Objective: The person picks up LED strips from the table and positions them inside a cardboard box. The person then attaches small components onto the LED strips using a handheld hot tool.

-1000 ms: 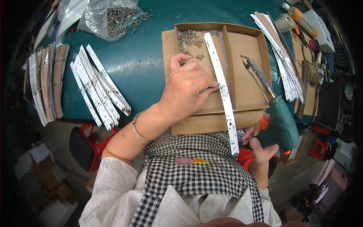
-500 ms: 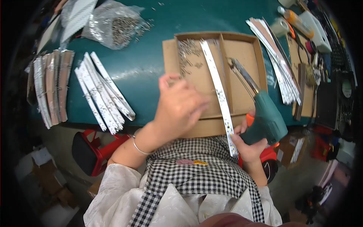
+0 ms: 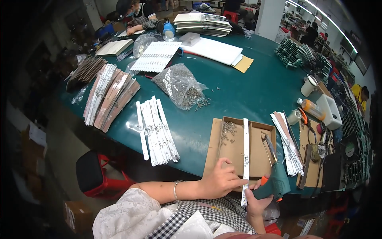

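Observation:
My right hand is wrapped round the handle of a green soldering gun with an orange trigger and long metal tip rods. Its thumb also presses against the lower end of a narrow white strip board with small parts along it. This board stands lengthwise over a shallow cardboard tray. Left of the board is my left hand, fingers bent, with fingertips reaching the board's edge near its lower end. Anything pinched there is too small to make out. Small metal pins lie in the tray's left compartment.
More white strips lie in a pile at left, beside bundled strips. A plastic bag of metal pins spills onto the green table. At right are another strip stack, pliers and an orange bottle. Another person works far left.
The view has lifted and turned, bringing the far table in. My left hand has come right, up to the strip board; my right hand keeps its hold on gun and board.

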The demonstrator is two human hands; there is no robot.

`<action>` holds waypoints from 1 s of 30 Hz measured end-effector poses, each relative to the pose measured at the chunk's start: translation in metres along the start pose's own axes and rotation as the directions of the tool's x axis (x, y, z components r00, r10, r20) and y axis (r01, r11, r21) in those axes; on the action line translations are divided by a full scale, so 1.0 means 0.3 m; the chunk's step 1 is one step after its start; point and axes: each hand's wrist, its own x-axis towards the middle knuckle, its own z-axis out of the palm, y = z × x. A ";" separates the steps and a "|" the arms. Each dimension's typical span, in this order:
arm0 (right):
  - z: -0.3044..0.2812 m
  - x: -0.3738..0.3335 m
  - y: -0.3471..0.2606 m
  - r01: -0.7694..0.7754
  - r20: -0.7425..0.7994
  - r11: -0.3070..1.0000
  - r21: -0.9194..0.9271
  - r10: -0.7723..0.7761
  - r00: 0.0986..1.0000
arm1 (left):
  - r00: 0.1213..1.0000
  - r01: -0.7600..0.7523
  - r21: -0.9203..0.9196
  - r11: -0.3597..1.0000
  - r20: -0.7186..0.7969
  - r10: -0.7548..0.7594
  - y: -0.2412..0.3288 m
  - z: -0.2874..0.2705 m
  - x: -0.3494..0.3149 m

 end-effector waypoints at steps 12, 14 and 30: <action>0.037 0.017 -0.018 0.051 0.209 0.997 0.065 -0.064 0.976 | 0.980 -0.097 0.066 0.993 -0.168 0.107 -0.049 -0.062 0.040; 0.018 0.021 -0.024 0.041 0.272 0.993 0.112 -0.070 0.960 | 0.984 -0.089 0.056 0.994 -0.150 0.096 -0.052 -0.082 0.036; -0.011 0.052 -0.003 0.102 0.011 0.994 0.046 -0.102 0.995 | 0.962 0.175 0.478 0.860 -0.271 -0.045 -0.109 -0.422 -0.108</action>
